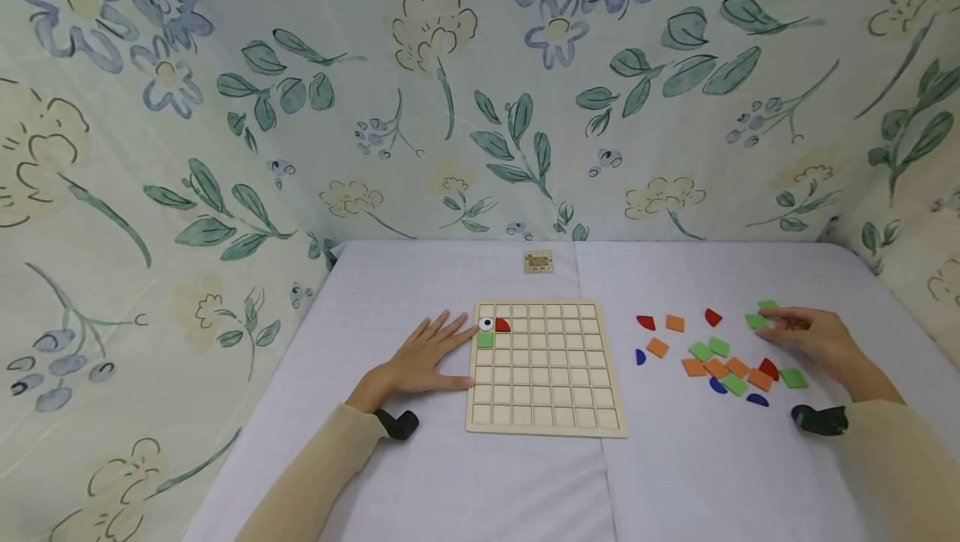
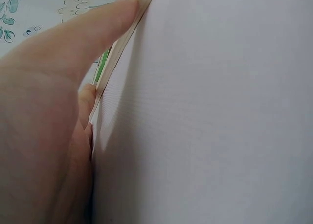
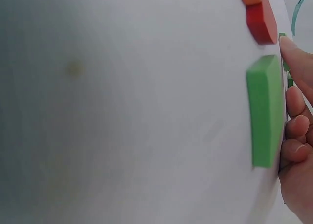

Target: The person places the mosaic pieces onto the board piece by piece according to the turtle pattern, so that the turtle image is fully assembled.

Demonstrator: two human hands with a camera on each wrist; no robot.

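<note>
A wooden grid board (image 1: 547,432) lies flat in the middle of the table. Its upper left cells hold a white eye tile (image 1: 487,323), a red curved tile (image 1: 502,325) and a green square tile (image 1: 485,340). My left hand (image 1: 420,358) rests at the board's left edge, fingers spread, with thumb and fingertips touching the rim. Over at the far right, my right hand (image 1: 817,338) pinches a green square tile (image 1: 755,321) between thumb and index finger, the other fingers curled. Another green tile (image 1: 768,305) lies just behind it, partly covered by the fingers.
Loose orange (image 1: 693,368), green, red and blue tiles lie scattered between the board and my right hand. One green tile (image 3: 266,111) sits close below that hand. A small patterned card (image 1: 537,262) lies behind the board. Floral cloth (image 1: 465,108) hangs around the table.
</note>
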